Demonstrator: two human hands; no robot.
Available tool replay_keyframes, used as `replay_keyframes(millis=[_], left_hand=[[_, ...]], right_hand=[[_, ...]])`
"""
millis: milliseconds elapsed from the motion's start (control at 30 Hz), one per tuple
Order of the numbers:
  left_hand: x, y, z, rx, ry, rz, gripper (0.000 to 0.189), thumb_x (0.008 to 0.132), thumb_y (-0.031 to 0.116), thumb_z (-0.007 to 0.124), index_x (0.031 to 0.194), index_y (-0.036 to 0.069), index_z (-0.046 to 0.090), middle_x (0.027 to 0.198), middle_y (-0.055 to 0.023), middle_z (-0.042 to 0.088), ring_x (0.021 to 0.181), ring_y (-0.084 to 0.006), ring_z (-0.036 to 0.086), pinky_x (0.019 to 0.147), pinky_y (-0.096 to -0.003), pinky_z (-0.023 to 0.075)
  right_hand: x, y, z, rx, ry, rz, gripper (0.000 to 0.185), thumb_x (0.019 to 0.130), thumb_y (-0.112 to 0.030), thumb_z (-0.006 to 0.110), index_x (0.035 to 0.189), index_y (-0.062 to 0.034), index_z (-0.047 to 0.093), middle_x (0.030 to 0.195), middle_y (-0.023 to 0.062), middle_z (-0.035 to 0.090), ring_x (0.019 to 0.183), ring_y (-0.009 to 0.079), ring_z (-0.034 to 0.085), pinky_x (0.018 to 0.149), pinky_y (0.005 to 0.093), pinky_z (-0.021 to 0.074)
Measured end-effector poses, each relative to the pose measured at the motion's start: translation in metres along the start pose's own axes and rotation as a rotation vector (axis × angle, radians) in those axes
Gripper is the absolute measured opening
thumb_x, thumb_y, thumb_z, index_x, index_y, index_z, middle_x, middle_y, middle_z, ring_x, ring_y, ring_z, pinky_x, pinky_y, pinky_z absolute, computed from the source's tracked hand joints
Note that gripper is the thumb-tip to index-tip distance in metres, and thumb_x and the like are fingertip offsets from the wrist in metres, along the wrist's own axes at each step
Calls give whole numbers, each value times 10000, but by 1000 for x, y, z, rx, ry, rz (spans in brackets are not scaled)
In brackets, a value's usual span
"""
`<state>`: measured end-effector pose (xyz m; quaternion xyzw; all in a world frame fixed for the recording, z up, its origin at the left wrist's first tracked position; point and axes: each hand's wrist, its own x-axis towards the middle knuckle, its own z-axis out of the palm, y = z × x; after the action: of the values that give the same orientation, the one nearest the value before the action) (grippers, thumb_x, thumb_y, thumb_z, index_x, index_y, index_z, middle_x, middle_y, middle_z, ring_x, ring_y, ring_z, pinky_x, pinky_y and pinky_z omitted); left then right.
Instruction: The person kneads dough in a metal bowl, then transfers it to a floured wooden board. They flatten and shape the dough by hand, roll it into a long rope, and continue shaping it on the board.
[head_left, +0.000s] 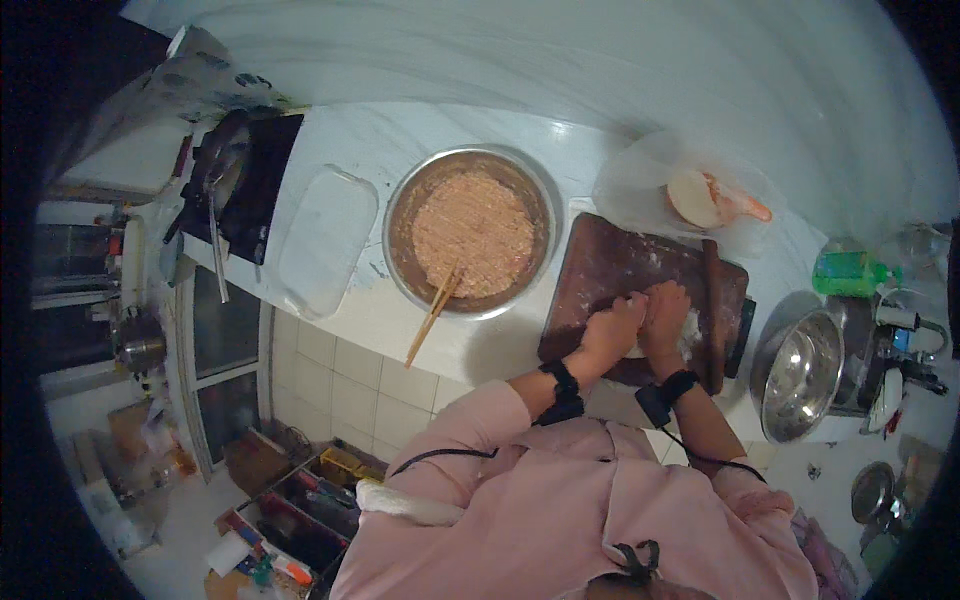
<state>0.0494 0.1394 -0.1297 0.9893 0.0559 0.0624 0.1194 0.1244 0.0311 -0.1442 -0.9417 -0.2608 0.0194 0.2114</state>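
A dark wooden cutting board (600, 262), dusted with flour, lies before me. Over its middle, my left hand (611, 330) and my right hand (666, 319) are side by side and touching, pressed down on what seems to be pale dough (636, 351), mostly hidden beneath them. Whether the fingers are closed is unclear. A wooden rolling pin (712, 315) rests along the board's right side, with white flour (690, 334) between it and my right hand. Left of the board stands a steel bowl (391, 225) of minced filling (476, 225), with wooden chopsticks (431, 322) leaning out of it.
A clear plastic container (326, 240) lies left of the bowl, near a black cooktop (274, 172). Behind the board, a plastic bag (630, 176) holds a scoop with flour (694, 199). An empty metal basin (802, 375) and a green bottle (847, 273) stand at right, by the sink faucet (930, 330).
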Motion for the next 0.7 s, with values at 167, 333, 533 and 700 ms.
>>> replay_keyframes(millis=[167,333,533,700], left_hand=[[35,-1,14,22,-47,-86,193,872,168,575,1046,88,550,775,-81,644,584,-218,684,460,-323,544],[47,-5,12,-177,-194,-182,244,895,187,579,1089,45,536,968,-186,644,733,-325,708,501,-381,570],[36,-29,-30,-1003,-462,-260,558,938,337,624,1389,108,388,1207,-173,492,897,-364,650,556,-342,593],[17,-40,-42,-1115,-697,-120,628,905,387,674,1391,86,415,800,-87,611,784,-263,674,525,-337,539]], right_hand=[[37,11,7,80,28,112,255,995,-198,397,936,-71,610,938,155,586,875,396,537,751,504,421],[50,15,15,84,170,-51,283,1010,-221,419,952,-24,614,982,172,629,870,384,580,737,482,453],[67,16,-24,641,-142,228,357,1013,-335,489,942,-13,627,850,164,652,813,299,632,730,416,469],[23,-13,-50,743,-71,233,345,981,-342,547,867,-21,601,729,152,640,703,322,601,679,413,450]])
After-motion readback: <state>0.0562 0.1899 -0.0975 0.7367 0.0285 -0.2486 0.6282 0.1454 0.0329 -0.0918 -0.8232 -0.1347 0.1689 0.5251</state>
